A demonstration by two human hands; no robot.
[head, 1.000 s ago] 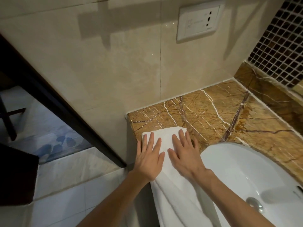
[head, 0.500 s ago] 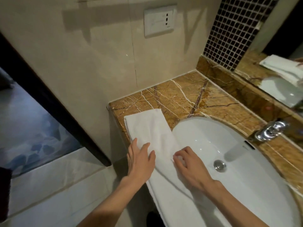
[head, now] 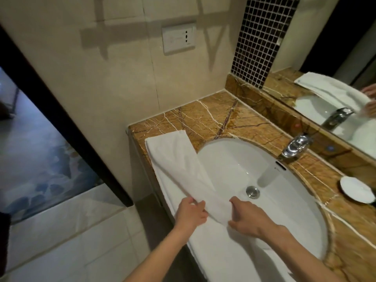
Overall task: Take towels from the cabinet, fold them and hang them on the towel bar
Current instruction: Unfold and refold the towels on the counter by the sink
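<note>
Head view: the towel [head: 179, 169] lies as a long narrow strip. Its far end is flat on the counter [head: 213, 119] at the left corner, its length runs toward the person over the left rim of the sink [head: 254, 165], and its near part spills over the front edge. A second ago both hands lay flat with fingers spread on that far end, smoothing it; since then they have drawn back along the strip. Now the left hand [head: 191, 214] pinches the strip's left edge with curled fingers. The right hand [head: 248, 218] pinches its right edge between thumb and fingers, and the cloth lies between the two hands. I judge that the lengthwise fold is pressed and done, and that this grip partway along sets up the cross fold. No towel bar shows here, so hanging is yet to come. The tap [head: 295, 145] and a small white dish [head: 356, 189] stand well apart from the towel on the right
</note>
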